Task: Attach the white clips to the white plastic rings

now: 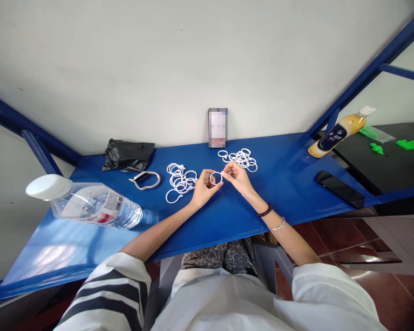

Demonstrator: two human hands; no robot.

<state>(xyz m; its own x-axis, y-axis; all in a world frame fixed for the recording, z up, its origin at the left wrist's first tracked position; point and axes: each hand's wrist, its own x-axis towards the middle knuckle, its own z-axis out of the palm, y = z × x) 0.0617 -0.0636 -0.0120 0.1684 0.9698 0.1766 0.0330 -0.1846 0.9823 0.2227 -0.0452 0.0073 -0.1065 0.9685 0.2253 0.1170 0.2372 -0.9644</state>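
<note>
Above the middle of the blue table, a white plastic ring (211, 179) is held upright between my two hands. My left hand (204, 187) grips its left and lower side with fingers and thumb. My right hand (237, 178) pinches at the ring's right edge, where a small knob or clasp seems to sit; the fingertips partly hide it. Just left of my left hand lies a loose pile of white rings (179, 180). Beyond my right hand is a second pile of similar white rings (239, 158).
A phone (218, 128) leans against the wall. On the left are a black plastic bag (127, 155), a watch (145, 180) and a large water bottle (89, 204). To the right stand a juice bottle (338, 134) and a dark phone (341, 188) near the table's edge.
</note>
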